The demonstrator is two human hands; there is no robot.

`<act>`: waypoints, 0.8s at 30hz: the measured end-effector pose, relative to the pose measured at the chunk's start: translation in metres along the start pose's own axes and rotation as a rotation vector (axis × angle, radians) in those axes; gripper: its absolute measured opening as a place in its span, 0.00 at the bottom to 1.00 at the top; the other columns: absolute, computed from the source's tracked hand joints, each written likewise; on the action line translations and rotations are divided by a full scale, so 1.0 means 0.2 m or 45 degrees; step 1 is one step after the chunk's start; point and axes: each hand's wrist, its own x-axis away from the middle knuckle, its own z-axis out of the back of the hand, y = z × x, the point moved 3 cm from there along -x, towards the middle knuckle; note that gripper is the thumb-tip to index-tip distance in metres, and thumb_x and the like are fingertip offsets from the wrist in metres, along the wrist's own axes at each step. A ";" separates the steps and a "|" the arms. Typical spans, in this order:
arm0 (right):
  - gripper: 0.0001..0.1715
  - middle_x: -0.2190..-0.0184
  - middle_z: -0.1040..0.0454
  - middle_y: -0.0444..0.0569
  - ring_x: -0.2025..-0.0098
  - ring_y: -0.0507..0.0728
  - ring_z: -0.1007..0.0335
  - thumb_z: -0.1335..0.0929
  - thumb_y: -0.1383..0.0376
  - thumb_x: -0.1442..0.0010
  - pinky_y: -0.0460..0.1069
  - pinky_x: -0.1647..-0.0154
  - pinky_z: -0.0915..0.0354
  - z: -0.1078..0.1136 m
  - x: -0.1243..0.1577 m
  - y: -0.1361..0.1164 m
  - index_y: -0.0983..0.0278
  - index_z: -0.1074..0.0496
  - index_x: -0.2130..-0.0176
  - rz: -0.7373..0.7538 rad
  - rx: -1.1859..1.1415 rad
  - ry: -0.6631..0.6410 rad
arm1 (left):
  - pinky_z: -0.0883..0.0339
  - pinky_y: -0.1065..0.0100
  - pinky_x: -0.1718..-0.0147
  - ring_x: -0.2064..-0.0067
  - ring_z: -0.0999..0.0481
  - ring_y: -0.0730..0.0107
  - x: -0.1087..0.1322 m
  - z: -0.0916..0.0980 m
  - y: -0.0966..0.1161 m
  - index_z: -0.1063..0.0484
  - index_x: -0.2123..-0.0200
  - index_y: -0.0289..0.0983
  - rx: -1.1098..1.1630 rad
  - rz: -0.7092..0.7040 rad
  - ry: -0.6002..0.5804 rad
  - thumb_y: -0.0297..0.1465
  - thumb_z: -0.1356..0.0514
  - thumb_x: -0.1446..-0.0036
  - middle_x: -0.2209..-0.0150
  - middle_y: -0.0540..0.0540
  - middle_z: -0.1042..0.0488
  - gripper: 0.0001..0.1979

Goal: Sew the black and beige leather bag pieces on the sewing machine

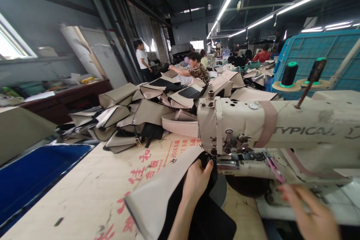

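Observation:
My left hand (197, 180) is closed on the edge of a beige and black bag piece (157, 198), thumb on top, right by the needle area of the sewing machine (236, 123). The piece lies partly over the wooden table, and its black flap hangs toward me. At the right, my right hand (312, 210), blurred by motion, pinches the near end of slim pink thread snips (274, 167). Their tip points up toward the machine's arm. The fingertips of my left hand are partly hidden against the black material.
A heap of beige and black bags (152, 112) covers the far side of the wooden table (92, 180). At the left stands a blue bin (42, 180). Black thread spools (289, 75) sit above the machine. Several people work farther back, one in a patterned top (199, 73).

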 end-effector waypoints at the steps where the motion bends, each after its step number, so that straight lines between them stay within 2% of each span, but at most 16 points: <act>1: 0.19 0.75 0.28 0.47 0.73 0.56 0.31 0.37 0.49 0.45 0.45 0.72 0.35 -0.18 0.04 -0.08 0.61 0.27 0.71 -0.103 -0.239 -0.299 | 0.55 0.72 0.79 0.80 0.45 0.75 0.00 0.00 0.00 0.50 0.83 0.39 0.000 -0.002 0.002 0.47 0.50 0.49 0.84 0.55 0.48 0.21; 2: 0.21 0.77 0.30 0.46 0.75 0.55 0.33 0.37 0.49 0.45 0.45 0.75 0.38 -0.36 0.08 -0.16 0.62 0.28 0.71 -0.206 -0.424 -0.537 | 0.55 0.72 0.79 0.80 0.45 0.75 0.00 0.00 0.00 0.49 0.83 0.39 -0.001 -0.004 0.003 0.47 0.50 0.48 0.84 0.55 0.47 0.21; 3: 0.21 0.78 0.32 0.45 0.76 0.53 0.36 0.37 0.49 0.44 0.44 0.77 0.40 -0.51 0.11 -0.23 0.63 0.29 0.70 -0.289 -0.576 -0.686 | 0.55 0.72 0.79 0.80 0.45 0.75 0.01 0.00 0.00 0.49 0.83 0.39 -0.003 -0.004 0.003 0.47 0.50 0.48 0.84 0.55 0.47 0.21; 5: 0.21 0.79 0.34 0.44 0.78 0.51 0.40 0.37 0.50 0.44 0.43 0.79 0.45 -0.72 0.13 -0.34 0.65 0.32 0.73 -0.354 -0.755 -0.741 | 0.55 0.72 0.78 0.80 0.45 0.75 0.01 0.00 0.00 0.48 0.83 0.39 -0.006 0.000 0.002 0.47 0.50 0.48 0.84 0.55 0.47 0.21; 7: 0.24 0.84 0.39 0.41 0.81 0.49 0.45 0.38 0.50 0.43 0.43 0.80 0.50 -0.84 0.12 -0.39 0.66 0.36 0.78 -0.376 -0.786 -0.698 | 0.54 0.72 0.78 0.80 0.45 0.75 0.01 0.00 0.00 0.48 0.83 0.38 -0.002 0.002 0.007 0.47 0.50 0.48 0.84 0.55 0.46 0.21; 10: 0.27 0.86 0.43 0.40 0.82 0.48 0.47 0.39 0.49 0.43 0.43 0.80 0.52 -0.87 0.11 -0.41 0.65 0.41 0.81 -0.406 -0.778 -0.587 | 0.54 0.71 0.78 0.80 0.46 0.75 -0.01 -0.01 0.00 0.49 0.83 0.38 0.029 0.001 0.013 0.46 0.49 0.49 0.85 0.56 0.47 0.21; 15: 0.27 0.87 0.41 0.40 0.83 0.50 0.46 0.39 0.46 0.45 0.44 0.81 0.50 -0.87 0.09 -0.42 0.64 0.40 0.82 -0.503 -0.808 -0.459 | 0.55 0.71 0.79 0.80 0.47 0.76 -0.06 -0.02 -0.01 0.49 0.84 0.38 0.081 -0.005 -0.018 0.47 0.48 0.50 0.85 0.56 0.49 0.22; 24: 0.28 0.88 0.42 0.40 0.84 0.50 0.45 0.39 0.45 0.46 0.45 0.81 0.48 -0.91 0.07 -0.44 0.63 0.40 0.83 -0.670 -0.848 -0.349 | 0.57 0.72 0.80 0.80 0.48 0.77 -0.13 -0.02 -0.01 0.46 0.84 0.37 0.096 -0.028 -0.031 0.43 0.46 0.51 0.85 0.56 0.48 0.19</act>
